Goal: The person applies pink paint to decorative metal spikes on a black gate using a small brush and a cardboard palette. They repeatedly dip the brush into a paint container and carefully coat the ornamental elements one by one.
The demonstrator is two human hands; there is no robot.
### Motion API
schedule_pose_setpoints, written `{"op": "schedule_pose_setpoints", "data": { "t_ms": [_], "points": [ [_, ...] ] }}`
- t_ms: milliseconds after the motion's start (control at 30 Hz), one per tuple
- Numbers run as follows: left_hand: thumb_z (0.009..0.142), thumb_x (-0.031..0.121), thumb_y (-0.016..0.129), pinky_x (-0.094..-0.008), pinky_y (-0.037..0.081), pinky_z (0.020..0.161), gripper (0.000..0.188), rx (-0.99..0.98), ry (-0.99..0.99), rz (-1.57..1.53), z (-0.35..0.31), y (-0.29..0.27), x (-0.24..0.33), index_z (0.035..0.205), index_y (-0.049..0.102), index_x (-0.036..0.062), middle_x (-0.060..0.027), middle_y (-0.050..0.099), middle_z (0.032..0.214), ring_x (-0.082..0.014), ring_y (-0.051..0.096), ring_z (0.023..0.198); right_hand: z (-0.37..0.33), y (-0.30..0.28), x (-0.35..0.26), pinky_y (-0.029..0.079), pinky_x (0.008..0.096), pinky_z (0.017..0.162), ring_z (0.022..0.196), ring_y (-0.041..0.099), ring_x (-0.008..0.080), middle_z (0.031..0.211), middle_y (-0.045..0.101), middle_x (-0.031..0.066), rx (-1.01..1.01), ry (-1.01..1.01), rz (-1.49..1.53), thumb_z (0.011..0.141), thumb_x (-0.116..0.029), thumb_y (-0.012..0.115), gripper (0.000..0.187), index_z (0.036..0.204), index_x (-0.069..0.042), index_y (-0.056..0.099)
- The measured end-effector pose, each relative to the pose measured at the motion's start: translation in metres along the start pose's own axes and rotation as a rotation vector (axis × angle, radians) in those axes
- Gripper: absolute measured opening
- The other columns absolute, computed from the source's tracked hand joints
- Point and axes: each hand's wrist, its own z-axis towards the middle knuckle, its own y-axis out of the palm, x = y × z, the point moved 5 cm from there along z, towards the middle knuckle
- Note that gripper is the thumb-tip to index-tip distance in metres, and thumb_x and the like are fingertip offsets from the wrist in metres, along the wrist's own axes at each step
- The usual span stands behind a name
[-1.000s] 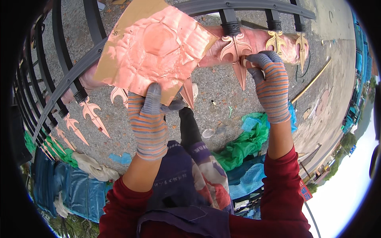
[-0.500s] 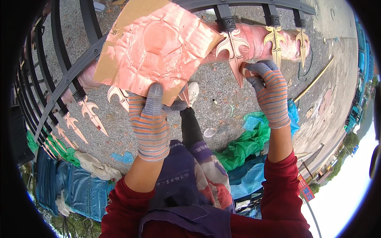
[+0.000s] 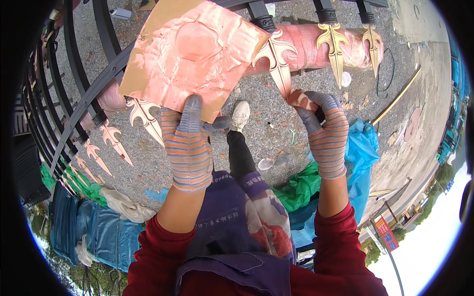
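In the head view, the large tan cardboard sheet smeared with shiny pink paint (image 3: 197, 47) sits top centre, and everything is placed from it. The left hand (image 3: 186, 143), in a grey-and-orange striped knit glove, has it clamped by the lower edge, thumb on top. To the right of the sheet, the gloved right hand (image 3: 326, 135) pinches narrowly on a small folded pink-and-brown stained wad (image 3: 302, 100), which looks to be touching the tip of the pale pink-gold spear-shaped finial (image 3: 278, 59), just beside the sheet's right corner.

And here's the change: that contact has run down from mid-blade to the very point, so, I'd judge, this pass along the blade is close to its end. Farther right of the sheet, two yellow-gold finials of the same shape (image 3: 334, 49) hang untouched by either hand.

Against the earlier frame, that nearest finial reads paler, less pink; whether that's coating or light, I can't tell. A copper-pink finial (image 3: 146, 118) at the sheet's lower left now shows more fully, and the white shoe (image 3: 241, 116) below the sheet is clearer too.
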Motion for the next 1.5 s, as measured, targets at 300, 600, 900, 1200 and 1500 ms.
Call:
{"op": "schedule_pose_setpoints", "data": {
  "t_ms": [300, 600, 900, 1200, 1500],
  "points": [
    [0.096, 0.014, 0.053, -0.026, 0.055, 0.068, 0.027, 0.021, 0.164, 0.535, -0.014, 0.018, -0.04, 0.118, 0.051, -0.0009, -0.0091, 0.063, 0.104, -0.0148, 0.064, 0.083, -0.006, -0.049, 0.015, 0.049, 0.0298, 0.074, 0.083, 0.059, 0.0197, 0.101, 0.063, 0.0101, 0.188, 0.03, 0.195, 0.079, 0.0, 0.072, 0.029, 0.106, -0.005, 0.064],
    [0.095, 0.01, 0.055, -0.0244, 0.053, 0.059, 0.02, -0.252, -0.082, 0.453, -0.019, 0.06, -0.055, 0.108, 0.054, -0.004, -0.0124, 0.065, 0.096, -0.0163, 0.064, 0.074, 0.034, -0.04, -0.023, 0.047, 0.0274, 0.083, 0.096, 0.058, 0.0144, 0.11, 0.063, 0.0053, 0.116, -0.043, 0.125, 0.083, 0.0, 0.069, 0.04, 0.121, -0.004, 0.059],
    [0.1, 0.016, 0.049, -0.0226, 0.056, 0.065, 0.032, -0.27, 0.19, 0.508, -0.004, 0.079, -0.038, 0.121, 0.048, -0.0076, -0.014, 0.063, 0.109, -0.0169, 0.066, 0.087, 0.056, -0.035, -0.038, 0.049, 0.0352, 0.076, 0.086, 0.06, 0.0278, 0.098, 0.062, 0.0124, 0.228, -0.025, 0.001, 0.082, -0.001, 0.067, 0.026, 0.107, -0.005, 0.064],
    [0.084, 0.003, 0.063, -0.0353, 0.051, 0.068, 0.027, -0.218, 0.092, 0.681, 0.015, 0.067, -0.024, 0.111, 0.062, 0.0012, -0.0167, 0.062, 0.102, -0.0318, 0.063, 0.088, 0.054, -0.049, -0.025, 0.048, 0.0276, 0.075, 0.084, 0.059, 0.0137, 0.095, 0.062, 0.0063, 0.197, 0.106, -0.066, 0.087, 0.0, 0.064, 0.021, 0.107, -0.003, 0.064],
    [0.09, 0.005, 0.063, -0.0243, 0.054, 0.073, 0.03, -0.045, 0.173, 0.532, 0.042, 0.06, 0.0, 0.115, 0.05, -0.0048, -0.0127, 0.062, 0.107, -0.0137, 0.063, 0.086, 0.105, -0.036, 0.035, 0.048, 0.0387, 0.074, 0.082, 0.059, 0.0304, 0.091, 0.063, 0.0129, 0.278, 0.012, -0.165, 0.078, -0.006, 0.071, 0.028, 0.105, -0.006, 0.066]
  ]
}}
